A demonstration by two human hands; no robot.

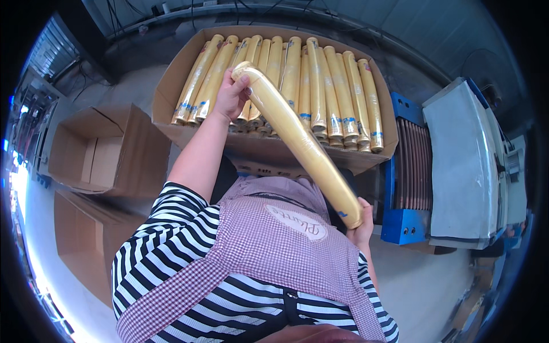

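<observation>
A long gold roll in shiny clear wrap (306, 146) slants across my front, its upper end to the left and its lower end to the right. My left hand (231, 94) grips the upper end, the thumb lying over the rim. Around the lower end my right hand (361, 220) is closed, partly hidden behind the roll. Beyond the roll stands a large open cardboard box (240, 137), packed with several similar gold rolls (337, 94) lying side by side. Some of these carry blue marks near their near ends.
To the left, an open cardboard box (146, 151) stands above another open carton (77, 228). On the right is a blue-framed unit with dark ribs (406, 228), beside a large pale panel (460, 166). Cables hang along the back wall.
</observation>
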